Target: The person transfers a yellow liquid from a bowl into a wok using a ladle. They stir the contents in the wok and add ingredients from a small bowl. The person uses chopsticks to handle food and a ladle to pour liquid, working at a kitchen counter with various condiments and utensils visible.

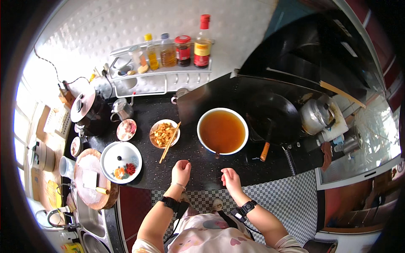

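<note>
My left hand (181, 172) hovers at the counter's front edge with its fingers curled in and nothing visible in it. To its right, my right hand (231, 180) is also empty, fingers loosely bent and a little apart. Beyond them stands a large white enamel basin (199, 139) full of brown liquid (222, 131). A bowl of sliced, yellowish-brown food (163, 134) sits ahead of my left hand, with a pair of wooden chopsticks (170, 143) resting across its right side. Neither hand touches the basin or the bowl.
At left are a lidded enamel pot (118, 155), a round chopping board (84, 200) bearing a cleaver (90, 179), a bowl of raw meat (126, 129) and a sink (91, 218). At right, a wok (278, 114) holds an orange-handled spatula (265, 151), beside a kettle (313, 115).
</note>
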A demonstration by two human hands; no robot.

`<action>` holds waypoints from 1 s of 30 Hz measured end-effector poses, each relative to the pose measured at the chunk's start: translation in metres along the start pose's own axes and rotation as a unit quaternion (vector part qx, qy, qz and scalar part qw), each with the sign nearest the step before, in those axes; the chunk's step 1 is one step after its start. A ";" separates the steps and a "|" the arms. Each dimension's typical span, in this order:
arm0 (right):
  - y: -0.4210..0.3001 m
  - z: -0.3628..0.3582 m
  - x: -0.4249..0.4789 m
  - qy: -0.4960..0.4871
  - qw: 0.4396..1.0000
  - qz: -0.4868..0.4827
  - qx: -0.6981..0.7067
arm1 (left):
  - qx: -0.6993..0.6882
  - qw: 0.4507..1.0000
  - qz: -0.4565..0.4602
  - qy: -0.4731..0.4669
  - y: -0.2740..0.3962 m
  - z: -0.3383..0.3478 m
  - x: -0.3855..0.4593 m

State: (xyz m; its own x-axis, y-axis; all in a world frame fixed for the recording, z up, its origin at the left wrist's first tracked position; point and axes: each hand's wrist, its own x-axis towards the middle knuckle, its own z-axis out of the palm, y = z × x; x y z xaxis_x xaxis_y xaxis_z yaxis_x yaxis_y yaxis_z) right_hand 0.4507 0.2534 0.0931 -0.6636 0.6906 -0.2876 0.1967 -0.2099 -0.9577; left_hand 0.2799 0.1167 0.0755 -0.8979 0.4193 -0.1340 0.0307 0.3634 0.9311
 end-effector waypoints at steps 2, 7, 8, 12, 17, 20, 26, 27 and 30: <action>-0.007 0.025 0.004 -0.060 0.998 0.001 -0.035 | 0.034 0.998 -0.021 0.047 -0.006 -0.020 0.013; -0.008 0.092 0.035 -0.123 0.990 0.021 -0.059 | 0.083 0.985 -0.077 0.134 -0.028 -0.073 0.057; -0.007 0.106 0.045 -0.123 0.990 0.032 -0.066 | 0.088 0.982 -0.092 0.141 -0.033 -0.083 0.067; 0.012 0.168 0.080 -0.148 0.977 0.125 -0.091 | 0.039 0.975 -0.170 0.136 -0.103 -0.102 0.117; 0.041 0.225 0.115 -0.124 0.964 0.236 0.010 | -0.212 0.932 -0.294 -0.026 -0.091 -0.111 0.154; 0.034 0.248 0.123 -0.159 0.945 0.280 0.055 | -0.324 0.896 -0.292 -0.082 -0.105 -0.114 0.172; 0.046 0.252 0.124 -0.176 0.938 0.285 0.088 | -0.333 0.889 -0.296 -0.105 -0.102 -0.106 0.182; 0.045 0.250 0.120 -0.174 0.938 0.286 0.093 | -0.320 0.896 -0.292 -0.099 -0.101 -0.106 0.182; 0.038 0.236 0.098 -0.177 0.948 0.263 0.036 | -0.331 0.896 -0.291 -0.061 -0.107 -0.106 0.166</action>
State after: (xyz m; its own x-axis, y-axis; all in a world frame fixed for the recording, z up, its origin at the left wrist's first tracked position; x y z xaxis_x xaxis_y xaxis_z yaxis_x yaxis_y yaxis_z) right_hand 0.2230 0.1500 0.0288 -0.6909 0.2050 -0.6933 0.5253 -0.5164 -0.6763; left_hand 0.0809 0.0591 -0.0100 -0.6220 0.4209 -0.6602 -0.7298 -0.0063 0.6836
